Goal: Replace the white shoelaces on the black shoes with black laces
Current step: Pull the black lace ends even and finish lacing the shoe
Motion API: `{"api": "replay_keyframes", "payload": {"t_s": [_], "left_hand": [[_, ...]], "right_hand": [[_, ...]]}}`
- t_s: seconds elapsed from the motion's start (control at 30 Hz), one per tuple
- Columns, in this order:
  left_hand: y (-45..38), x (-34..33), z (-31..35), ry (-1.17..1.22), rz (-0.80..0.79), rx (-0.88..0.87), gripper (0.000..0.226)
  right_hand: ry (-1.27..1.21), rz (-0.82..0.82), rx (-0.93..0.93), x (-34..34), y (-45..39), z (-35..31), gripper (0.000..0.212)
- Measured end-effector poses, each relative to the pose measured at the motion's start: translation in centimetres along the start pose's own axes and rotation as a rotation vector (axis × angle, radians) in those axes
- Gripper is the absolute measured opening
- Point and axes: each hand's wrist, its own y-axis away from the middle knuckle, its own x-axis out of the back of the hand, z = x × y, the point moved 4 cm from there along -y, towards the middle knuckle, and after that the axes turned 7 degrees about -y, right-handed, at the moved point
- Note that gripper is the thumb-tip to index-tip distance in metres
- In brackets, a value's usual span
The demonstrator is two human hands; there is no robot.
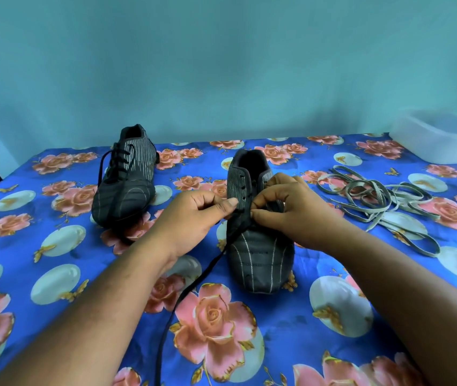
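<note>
The black lace (194, 285) runs from near me up to my left hand (194, 215), which pinches it. My right hand (288, 210) pinches it at the near shoe (258, 246). White laces (375, 199) lie right.

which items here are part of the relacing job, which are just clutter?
Job: near shoe, black lace being threaded, left hand, right hand, far shoe already laced black, removed white laces.
Lying about: plastic tub, floral cloth.
</note>
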Motion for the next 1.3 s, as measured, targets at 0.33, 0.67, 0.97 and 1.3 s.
{"api": "replay_keyframes", "payload": {"t_s": [0.33, 0.67, 0.97, 1.3], "left_hand": [[0.3, 1.5, 1.1, -0.312, 0.092, -0.388, 0.011], [0.4, -0.3, 0.3, -0.126, -0.008, 0.113, 0.061], [-0.2, -0.3, -0.6, 0.076, -0.075, 0.026, 0.033], [-0.4, 2.2, -0.7, -0.158, 0.129, -0.078, 0.003]], "right_hand": [[-0.033, -0.022, -0.002, -0.1, -0.2, 0.2, 0.027], [0.015, 0.031, 0.011, -0.4, 0.0, -0.1, 0.006], [-0.009, 0.052, 0.008, -0.3, 0.1, -0.1, 0.007], [0.100, -0.031, 0.020, 0.6, 0.0, 0.2, 0.016]]}}
